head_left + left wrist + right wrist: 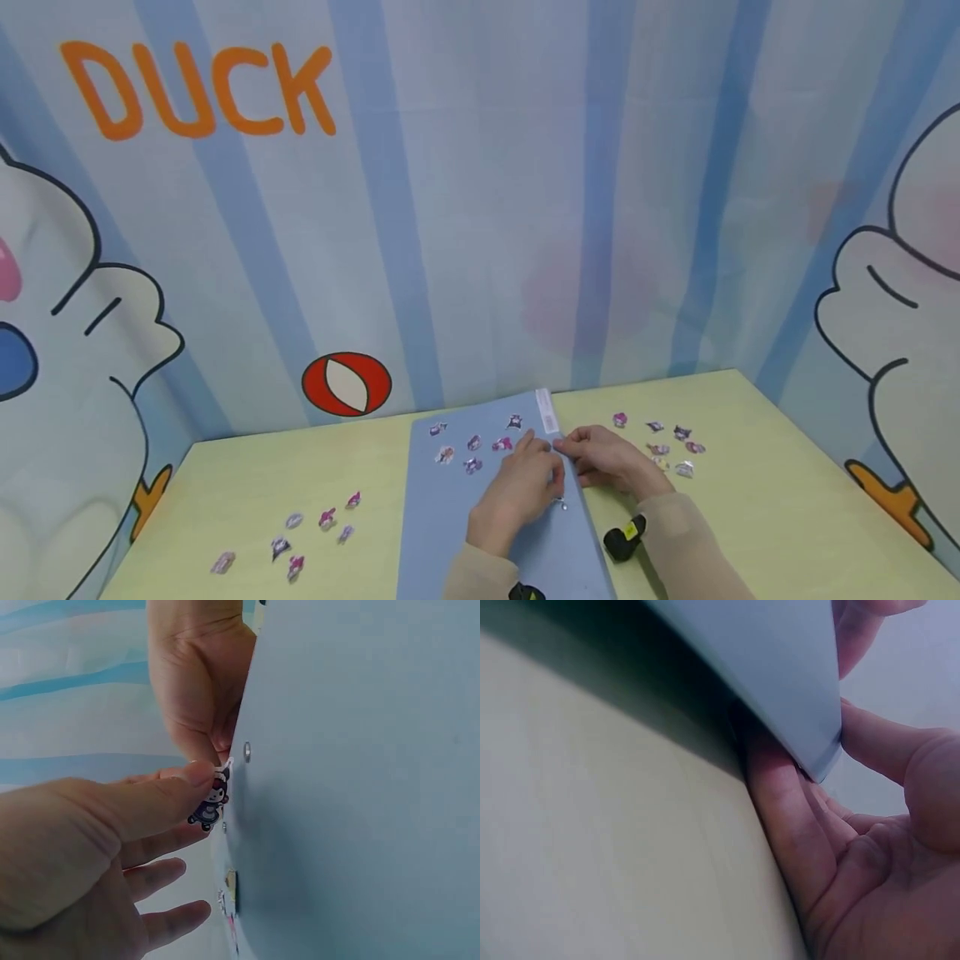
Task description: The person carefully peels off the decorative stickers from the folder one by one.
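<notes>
A flat light-blue board (442,517) with a white printed label lies on the table, several small cartoon stickers (473,442) spread on its upper part. Over it, my left hand (517,492) pinches one cartoon sticker (212,801) between thumb and index finger; the other fingers are spread apart. That sticker shows a dark-haired figure and is held just off the board's surface. My right hand (611,460) grips the board's right edge, thumb on top and fingers underneath, as the right wrist view (870,847) shows. The fingertips under the board are hidden.
More loose stickers lie on the pale yellow table (787,500), one group (281,547) left of the board and another group (682,433) right of it. A printed curtain (487,208) stands behind the table. Each wrist wears a black camera (622,540).
</notes>
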### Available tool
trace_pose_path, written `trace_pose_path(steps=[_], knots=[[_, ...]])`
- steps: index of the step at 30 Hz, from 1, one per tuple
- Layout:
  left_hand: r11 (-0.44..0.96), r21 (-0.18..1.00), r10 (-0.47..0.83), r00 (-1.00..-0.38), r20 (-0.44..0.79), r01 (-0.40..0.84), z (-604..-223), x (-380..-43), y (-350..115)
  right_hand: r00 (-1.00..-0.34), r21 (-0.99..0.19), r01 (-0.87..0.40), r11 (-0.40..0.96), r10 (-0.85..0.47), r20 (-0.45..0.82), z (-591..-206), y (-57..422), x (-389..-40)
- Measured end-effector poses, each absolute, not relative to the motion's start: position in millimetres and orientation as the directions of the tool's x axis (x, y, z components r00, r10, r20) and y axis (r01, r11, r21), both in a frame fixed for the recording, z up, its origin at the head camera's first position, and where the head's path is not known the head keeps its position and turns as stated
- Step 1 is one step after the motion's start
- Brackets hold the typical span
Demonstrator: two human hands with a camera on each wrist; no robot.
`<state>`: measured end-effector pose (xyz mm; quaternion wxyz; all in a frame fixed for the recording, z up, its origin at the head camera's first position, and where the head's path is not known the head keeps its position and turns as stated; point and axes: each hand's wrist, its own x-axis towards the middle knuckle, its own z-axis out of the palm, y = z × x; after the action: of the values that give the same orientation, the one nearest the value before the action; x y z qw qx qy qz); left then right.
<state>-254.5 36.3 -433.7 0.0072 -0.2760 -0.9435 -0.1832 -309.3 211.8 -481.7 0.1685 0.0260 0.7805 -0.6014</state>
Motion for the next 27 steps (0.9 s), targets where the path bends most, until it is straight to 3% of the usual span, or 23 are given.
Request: trace_pose_path(steps=[13, 27], knots=[[0.787, 0.407, 0.451, -0.882, 0.135, 0.464, -425, -256, 10, -0.943, -0.926, 0.248, 0.283, -0.149, -0.298, -482, 212, -310], [0.775, 0.522, 0.357, -0.929, 0.100, 0.355, -414, -258, -50, -0.937, -0.925, 0.255, 0.281, -0.164, -0.308, -480, 211, -308]])
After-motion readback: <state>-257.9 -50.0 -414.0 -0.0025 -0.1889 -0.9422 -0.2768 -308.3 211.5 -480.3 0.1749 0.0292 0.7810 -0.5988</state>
